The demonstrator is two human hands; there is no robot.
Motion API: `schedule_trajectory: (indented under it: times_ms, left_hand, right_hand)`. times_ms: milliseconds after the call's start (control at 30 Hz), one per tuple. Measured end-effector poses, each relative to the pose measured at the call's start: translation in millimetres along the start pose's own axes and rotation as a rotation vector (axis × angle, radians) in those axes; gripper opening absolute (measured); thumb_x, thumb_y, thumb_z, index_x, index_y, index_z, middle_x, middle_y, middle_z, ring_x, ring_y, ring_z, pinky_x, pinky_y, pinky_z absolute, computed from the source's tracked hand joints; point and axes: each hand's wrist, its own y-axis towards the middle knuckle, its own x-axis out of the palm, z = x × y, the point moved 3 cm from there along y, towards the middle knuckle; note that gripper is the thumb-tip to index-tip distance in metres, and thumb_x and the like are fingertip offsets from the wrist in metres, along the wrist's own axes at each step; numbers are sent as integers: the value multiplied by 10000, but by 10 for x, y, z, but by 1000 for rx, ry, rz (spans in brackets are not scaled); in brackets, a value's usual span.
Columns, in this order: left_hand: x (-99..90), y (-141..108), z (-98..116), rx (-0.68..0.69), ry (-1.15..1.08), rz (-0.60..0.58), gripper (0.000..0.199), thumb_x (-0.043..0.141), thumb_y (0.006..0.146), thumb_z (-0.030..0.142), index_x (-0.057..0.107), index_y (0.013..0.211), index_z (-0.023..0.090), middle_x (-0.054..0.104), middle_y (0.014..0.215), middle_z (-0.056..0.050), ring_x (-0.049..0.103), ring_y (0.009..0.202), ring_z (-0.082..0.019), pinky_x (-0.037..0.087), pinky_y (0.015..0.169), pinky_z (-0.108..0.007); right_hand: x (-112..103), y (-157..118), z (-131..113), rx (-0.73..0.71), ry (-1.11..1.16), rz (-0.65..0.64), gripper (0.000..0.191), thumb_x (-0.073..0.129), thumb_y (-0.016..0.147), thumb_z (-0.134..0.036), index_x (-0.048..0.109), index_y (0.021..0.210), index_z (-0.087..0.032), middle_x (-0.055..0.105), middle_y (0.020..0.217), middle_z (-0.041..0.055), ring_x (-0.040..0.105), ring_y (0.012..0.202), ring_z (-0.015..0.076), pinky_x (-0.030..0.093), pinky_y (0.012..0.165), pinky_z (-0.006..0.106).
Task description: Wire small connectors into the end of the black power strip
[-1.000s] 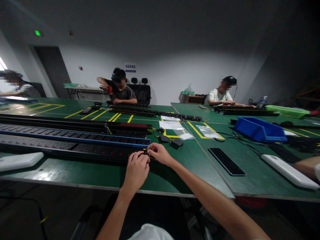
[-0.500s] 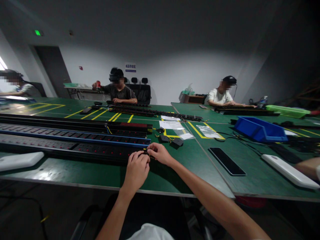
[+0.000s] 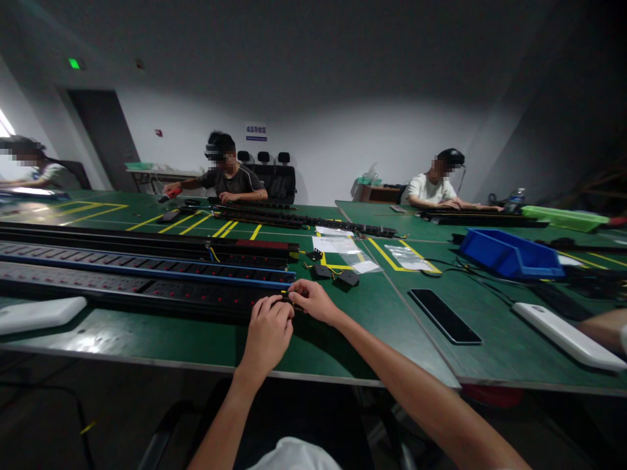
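Observation:
A long black power strip [image 3: 196, 295] dotted with red lies across the green table in front of me. Its right end is under my hands. My left hand [image 3: 269, 326] is curled over that end, fingertips bent down onto it. Beside it, my right hand [image 3: 313, 301] pinches at the very tip of the strip, where a small yellow bit shows; whatever is between thumb and finger is too small to name. Behind runs another strip with a blue edge [image 3: 235, 279]. Small black end pieces [image 3: 347, 279] with wires lie just beyond my right hand.
A smartphone [image 3: 445, 316] and a white device [image 3: 568, 334] lie to the right, below a blue bin [image 3: 512, 253]. Another white device [image 3: 42, 314] is at left. Paper sheets [image 3: 337, 244] lie ahead. Co-workers sit across the table; one holds a red tool [image 3: 171, 193].
Both my hands stay in place at the strip's end. Across the table, a co-worker has lowered the red tool toward the table and leaned left.

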Motion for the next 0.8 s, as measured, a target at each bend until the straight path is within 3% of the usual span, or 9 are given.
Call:
schedule_trajectory:
  times_ms: [800]
  left_hand:
    - [-9,-1,9,-1,9,-9,172,511,834,78,589,839,231,697,980,-39,552,1206,-250,357,1094,-482]
  right_hand:
    - [-4,-3,-2,-1,9,-5,190,612,840,-329,661,932,-169,576,653,-32,511,551,102,405,501,210]
